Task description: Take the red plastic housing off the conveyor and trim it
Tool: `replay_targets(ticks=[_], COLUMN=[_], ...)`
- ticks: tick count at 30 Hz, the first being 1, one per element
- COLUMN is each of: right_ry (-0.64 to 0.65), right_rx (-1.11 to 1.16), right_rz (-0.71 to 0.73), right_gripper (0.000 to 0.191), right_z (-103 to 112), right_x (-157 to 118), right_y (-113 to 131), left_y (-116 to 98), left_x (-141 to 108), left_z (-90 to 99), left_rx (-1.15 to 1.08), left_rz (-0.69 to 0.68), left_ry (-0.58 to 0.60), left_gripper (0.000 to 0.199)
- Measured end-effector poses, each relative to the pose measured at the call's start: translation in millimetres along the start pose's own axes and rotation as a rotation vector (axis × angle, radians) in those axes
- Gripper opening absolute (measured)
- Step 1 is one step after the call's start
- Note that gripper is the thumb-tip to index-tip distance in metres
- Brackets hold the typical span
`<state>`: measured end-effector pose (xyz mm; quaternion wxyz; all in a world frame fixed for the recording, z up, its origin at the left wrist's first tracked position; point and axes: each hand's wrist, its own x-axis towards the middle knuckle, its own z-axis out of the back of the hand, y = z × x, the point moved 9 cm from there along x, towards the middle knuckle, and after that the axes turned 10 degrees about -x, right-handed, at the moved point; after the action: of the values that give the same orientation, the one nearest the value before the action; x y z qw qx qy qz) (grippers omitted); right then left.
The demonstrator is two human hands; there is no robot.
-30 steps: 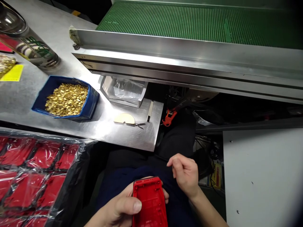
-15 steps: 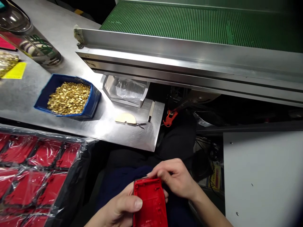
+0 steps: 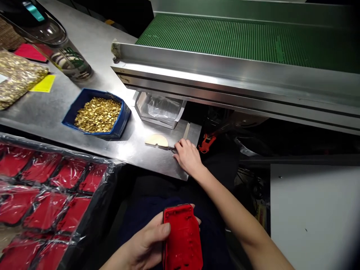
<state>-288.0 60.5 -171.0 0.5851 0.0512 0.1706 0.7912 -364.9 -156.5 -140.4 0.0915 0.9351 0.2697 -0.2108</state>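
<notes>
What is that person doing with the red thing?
A person sits at a metal table beside a green conveyor belt. Their left hand holds a red plastic shell over their lap. Their right hand reaches out to the table's edge, fingers on a small metal tool by a pale half-round piece. Nearby are a blue tray of little gold parts and more red shells under plastic wrap.
</notes>
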Motion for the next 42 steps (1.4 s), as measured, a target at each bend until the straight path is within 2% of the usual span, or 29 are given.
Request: replay_targets(ticks=[2, 5, 8, 10, 12, 14, 16, 19, 23, 28, 34, 38, 42], right_ry=[0.017, 0.046, 0.066, 0.082, 0.149, 0.236, 0.253, 0.183, 0.138, 0.116, 0.1, 0.169, 0.254], right_rx=[-0.012, 0.018, 0.311, 0.563, 0.663, 0.656, 0.603, 0.494, 0.384, 0.301, 0.156, 0.075, 0.054], right_rz=[-0.013, -0.071, -0.163, -0.187, -0.153, -0.089, -0.012, 0.11, 0.21, 0.264, 0.313, 0.339, 0.338], right_gripper=[0.017, 0.017, 0.021, 0.023, 0.022, 0.022, 0.025, 0.03, 0.033, 0.033, 0.032, 0.038, 0.043], right_z=[-6, -3, 19, 41, 60, 73, 82, 88, 85, 87, 94, 91, 85], right_x=[-5, -34, -77, -106, -131, -150, -161, -166, -169, -168, -168, -174, -180], right_y=[2, -9, -26, -27, -14, 6, 24, 40, 46, 49, 53, 55, 55], left_y=[0, 1, 1, 0, -2, -3, -2, 1, 2, 1, 2, 1, 1], left_x=[-1, 0, 4, 7, 10, 14, 17, 20, 22, 26, 25, 22, 23], left_z=[-0.7, -2.1, -5.8, -8.7, -11.7, -16.1, -20.6, -24.5, -26.2, -24.8, -17.6, -11.7, -17.1], left_rx=[0.026, 0.038, 0.034, 0.037, 0.052, 0.063, 0.071, 0.083, 0.103, 0.131, 0.215, 0.242, 0.268], left_rz=[-0.014, -0.013, -0.005, 0.0, -0.007, -0.003, 0.02, 0.056, 0.061, 0.048, 0.056, 0.039, 0.046], left_ry=[-0.004, -0.03, -0.054, -0.066, -0.07, -0.055, -0.034, -0.024, -0.024, -0.039, -0.068, -0.099, -0.072], left_gripper=[0.089, 0.088, 0.077, 0.069, 0.064, 0.063, 0.062, 0.057, 0.063, 0.069, 0.063, 0.072, 0.068])
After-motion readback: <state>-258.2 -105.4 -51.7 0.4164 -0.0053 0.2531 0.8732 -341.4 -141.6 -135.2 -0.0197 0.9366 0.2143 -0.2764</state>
